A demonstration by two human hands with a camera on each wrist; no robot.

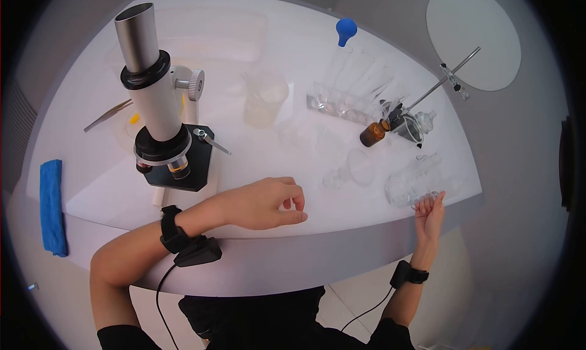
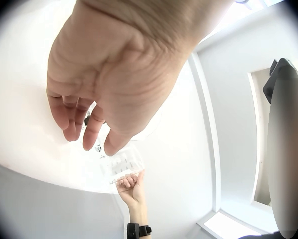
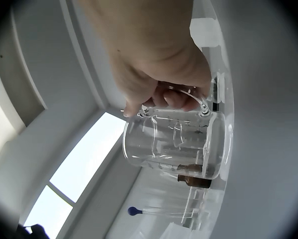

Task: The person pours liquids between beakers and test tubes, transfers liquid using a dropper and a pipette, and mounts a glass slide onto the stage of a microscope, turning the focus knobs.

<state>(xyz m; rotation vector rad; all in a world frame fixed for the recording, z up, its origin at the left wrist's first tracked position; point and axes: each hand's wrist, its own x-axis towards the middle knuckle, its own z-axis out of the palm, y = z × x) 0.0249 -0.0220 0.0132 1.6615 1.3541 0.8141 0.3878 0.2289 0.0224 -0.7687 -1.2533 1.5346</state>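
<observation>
My right hand (image 1: 430,214) grips the handle of a clear glass measuring beaker (image 3: 159,149) near the table's right front edge. In the right wrist view its fingers curl round the glass loop, with the thumb laid along it close to the rim. The beaker looks see-through, with faint markings on its wall. My left hand (image 1: 259,204) hangs loosely curled over the front of the table, just right of the microscope (image 1: 160,105), and holds nothing. From the left wrist, the fingers (image 2: 92,130) point down, slightly apart.
A brown bottle (image 1: 373,133) stands beyond the beaker, close to a metal stand (image 1: 448,75). Behind are a clear rack (image 1: 332,104) of glass tubes and a blue rubber bulb (image 1: 346,30). A glass funnel (image 1: 359,167), a plastic beaker (image 1: 266,99), tweezers (image 1: 107,115) and a blue cloth (image 1: 52,206) lie around.
</observation>
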